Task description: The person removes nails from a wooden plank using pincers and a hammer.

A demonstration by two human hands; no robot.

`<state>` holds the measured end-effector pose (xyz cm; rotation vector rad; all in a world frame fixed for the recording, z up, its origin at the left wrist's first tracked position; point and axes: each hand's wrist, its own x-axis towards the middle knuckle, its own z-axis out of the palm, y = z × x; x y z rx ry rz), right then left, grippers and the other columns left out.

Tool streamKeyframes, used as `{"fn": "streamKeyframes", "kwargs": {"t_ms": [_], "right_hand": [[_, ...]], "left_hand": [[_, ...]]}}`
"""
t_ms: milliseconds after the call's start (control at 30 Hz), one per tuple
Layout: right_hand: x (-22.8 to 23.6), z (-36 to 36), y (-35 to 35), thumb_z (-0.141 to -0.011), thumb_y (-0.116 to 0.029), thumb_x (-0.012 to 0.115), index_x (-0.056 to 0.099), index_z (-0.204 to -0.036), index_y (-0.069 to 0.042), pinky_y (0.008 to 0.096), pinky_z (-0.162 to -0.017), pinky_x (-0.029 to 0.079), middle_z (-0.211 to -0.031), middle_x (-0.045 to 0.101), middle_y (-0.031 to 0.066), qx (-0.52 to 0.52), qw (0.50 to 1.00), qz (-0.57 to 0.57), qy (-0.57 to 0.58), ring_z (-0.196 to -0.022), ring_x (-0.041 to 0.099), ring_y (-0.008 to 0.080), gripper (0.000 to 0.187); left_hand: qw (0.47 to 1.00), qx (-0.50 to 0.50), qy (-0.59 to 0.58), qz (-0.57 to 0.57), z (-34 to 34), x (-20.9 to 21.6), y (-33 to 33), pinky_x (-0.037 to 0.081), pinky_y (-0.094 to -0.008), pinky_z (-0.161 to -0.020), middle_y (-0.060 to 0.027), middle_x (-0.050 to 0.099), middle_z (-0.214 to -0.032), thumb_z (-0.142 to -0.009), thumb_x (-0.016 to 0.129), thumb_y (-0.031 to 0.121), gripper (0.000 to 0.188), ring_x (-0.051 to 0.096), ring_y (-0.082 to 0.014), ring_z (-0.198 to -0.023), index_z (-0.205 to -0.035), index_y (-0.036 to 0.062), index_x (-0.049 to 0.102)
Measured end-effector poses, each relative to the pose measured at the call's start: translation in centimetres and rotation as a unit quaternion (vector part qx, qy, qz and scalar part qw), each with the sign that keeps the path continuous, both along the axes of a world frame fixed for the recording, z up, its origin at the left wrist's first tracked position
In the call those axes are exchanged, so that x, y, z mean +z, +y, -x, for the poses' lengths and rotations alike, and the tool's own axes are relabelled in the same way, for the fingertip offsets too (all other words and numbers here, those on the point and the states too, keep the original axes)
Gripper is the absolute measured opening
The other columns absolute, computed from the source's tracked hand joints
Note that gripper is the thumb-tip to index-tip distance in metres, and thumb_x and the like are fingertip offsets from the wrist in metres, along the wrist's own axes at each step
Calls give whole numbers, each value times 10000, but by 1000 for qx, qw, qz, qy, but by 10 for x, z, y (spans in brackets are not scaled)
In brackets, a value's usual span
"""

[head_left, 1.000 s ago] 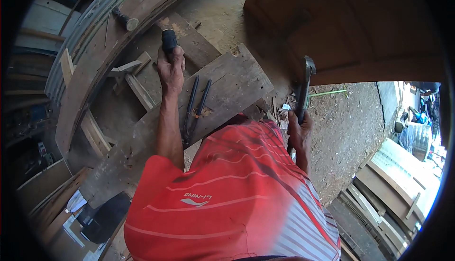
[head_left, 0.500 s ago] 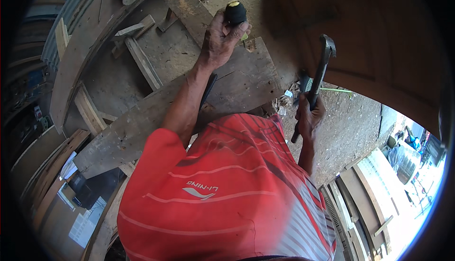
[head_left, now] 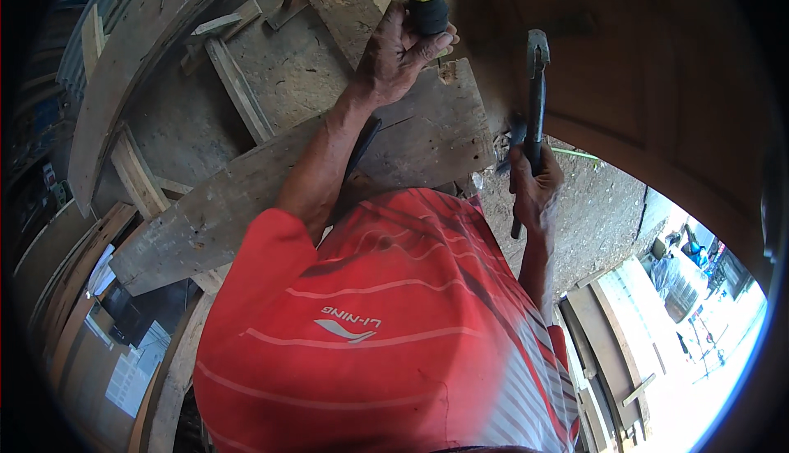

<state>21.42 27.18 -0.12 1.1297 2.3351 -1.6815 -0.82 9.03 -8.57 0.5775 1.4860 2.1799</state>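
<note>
My left hand (head_left: 394, 62) is raised over the far right end of a grey wooden board (head_left: 436, 128). Its fingers are closed round a black rounded thing with a yellow top (head_left: 429, 13), like the butt of a tool handle; the lower part is mostly hidden, so its kind is unclear. In my right hand (head_left: 536, 186) is a claw hammer (head_left: 536, 99), gripped by the dark handle with its metal head up. The hammer stands apart from the board, to its right.
A large brown panelled door (head_left: 641, 58) fills the far right. A curved plank (head_left: 123, 83) and a wooden frame (head_left: 238, 87) lie to the left. Stacked boards (head_left: 608, 346) are at the near right. Dusty ground (head_left: 592, 214) shows between them.
The hammer has turned more upright, its head shifting left and farther away. My left hand has moved slightly right and away, still holding the black-and-yellow thing. The whole view has shifted a little.
</note>
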Motion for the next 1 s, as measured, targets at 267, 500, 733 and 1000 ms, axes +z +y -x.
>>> {"fn": "streamKeyframes", "kwargs": {"t_ms": [267,500,733,1000], "right_hand": [[43,39,2,-960,-310,745,632,-1088,-5,223,-559,399,-747,580,-30,52,996,-36,64,-659,505,34,349],[105,90,10,-1040,-190,608,592,-1151,14,198,-448,366,-712,582,-5,104,925,-234,280,-505,481,38,232],[109,100,31,-985,-135,657,592,-1089,-50,352,-578,468,-705,579,72,389,838,-383,21,-642,612,140,149],[171,146,31,-1017,-182,645,643,-1001,-34,227,-444,402,-617,580,2,100,884,-322,322,-498,519,51,148]], "left_hand": [[1000,7,7,22,-4,0,3,589,-365,-927,-100,663,-1100,-995,663,123,406,677,-191,-1043,-1306,26,420],[985,8,102,139,-4,0,6,566,-328,-913,-70,663,-1064,-988,691,180,398,666,-150,-1004,-1294,26,489],[988,5,93,123,-5,-19,1,557,-315,-891,-64,664,-1038,-993,689,221,379,673,-134,-957,-1254,4,519],[991,-15,49,121,-2,-7,1,564,-330,-881,-69,653,-1005,-1006,670,232,378,677,-146,-950,-1245,-3,497]]}}
